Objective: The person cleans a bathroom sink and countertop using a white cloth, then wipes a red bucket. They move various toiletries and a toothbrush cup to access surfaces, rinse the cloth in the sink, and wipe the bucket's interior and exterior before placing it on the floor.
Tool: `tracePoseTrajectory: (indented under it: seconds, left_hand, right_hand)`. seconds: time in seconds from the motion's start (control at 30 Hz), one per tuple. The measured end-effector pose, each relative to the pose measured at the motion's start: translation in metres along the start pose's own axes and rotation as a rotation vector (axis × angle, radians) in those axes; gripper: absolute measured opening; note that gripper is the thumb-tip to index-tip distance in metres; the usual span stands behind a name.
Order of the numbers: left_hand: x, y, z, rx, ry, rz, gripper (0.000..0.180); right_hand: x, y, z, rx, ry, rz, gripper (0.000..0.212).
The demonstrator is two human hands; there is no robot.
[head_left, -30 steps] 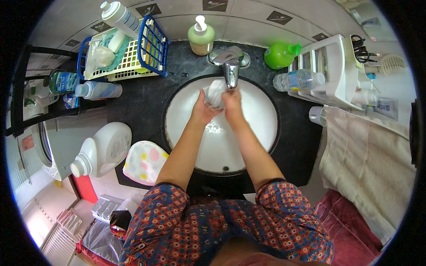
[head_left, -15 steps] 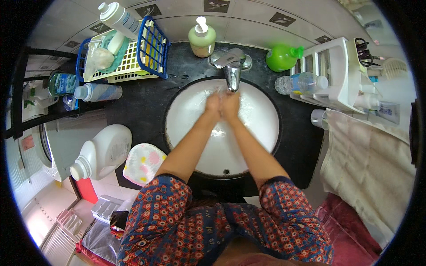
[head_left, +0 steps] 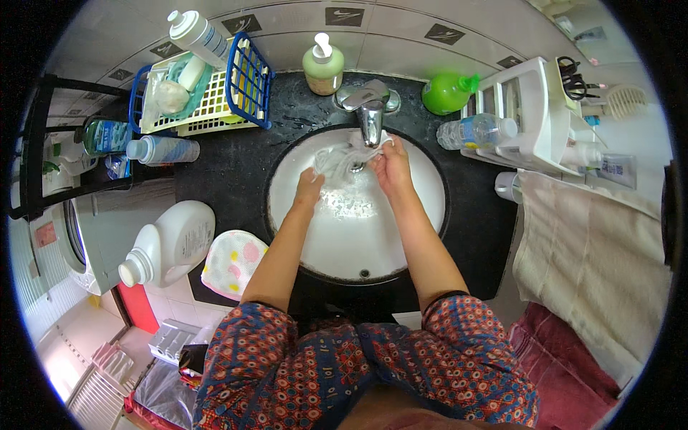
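Most likely rinsing, with a thin white cloth (head_left: 332,166) held out over the upper part of the white basin (head_left: 344,251), close by the spout of the chrome tap (head_left: 370,125). Pinching one edge at the left with the left hand (head_left: 309,187); pinching the opposite end with the right hand (head_left: 393,166), just beside the spout. Hands apart, not pressed together, with the cloth strung between. Cannot tell exactly how each fingertip sits, given the blur and the folds.

Long axis slanting across the basin from hand to hand: right end higher, toward the tiled wall (head_left: 401,32); left end lower, nearer the body. Loose and crumpled along the length, bunched more on the left, drawn narrow on the right below the spout. Wet glints on the basin floor below.

For the next move, probably best to bring the bunched left part under the spout, then gather and squeeze, staying over the basin and clear of the black tabletop (head_left: 479,236).
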State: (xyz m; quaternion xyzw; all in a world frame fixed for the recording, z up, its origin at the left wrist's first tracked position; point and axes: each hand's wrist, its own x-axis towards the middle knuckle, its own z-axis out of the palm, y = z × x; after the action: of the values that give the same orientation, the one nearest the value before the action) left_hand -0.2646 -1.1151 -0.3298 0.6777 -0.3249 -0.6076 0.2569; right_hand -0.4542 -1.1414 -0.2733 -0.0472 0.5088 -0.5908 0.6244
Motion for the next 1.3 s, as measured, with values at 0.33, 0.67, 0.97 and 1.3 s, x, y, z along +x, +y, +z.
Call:
tracePoseTrajectory:
  seconds: [0.33,0.67,0.97,1.3]
  left_hand:
    - [0.051,0.015,0.068,0.407,-0.158,0.515,0.070]
    - [0.020,0.068,0.063,0.401,-0.192,0.708,0.055]
    - [-0.049,0.069,0.007,0.043,-0.408,0.180,0.070]
    - [-0.149,0.058,-0.009,-0.052,-0.713,0.179,0.045]
  right_hand:
    - [-0.023,-0.027,-0.023,0.164,-0.077,0.020,0.024]
    - [-0.070,-0.081,0.069,-1.476,-0.226,-1.233,0.052]
    - [-0.062,-0.064,0.062,-1.514,-0.251,-1.182,0.058]
    - [-0.129,0.023,-0.050,0.345,-0.381,0.662,0.085]
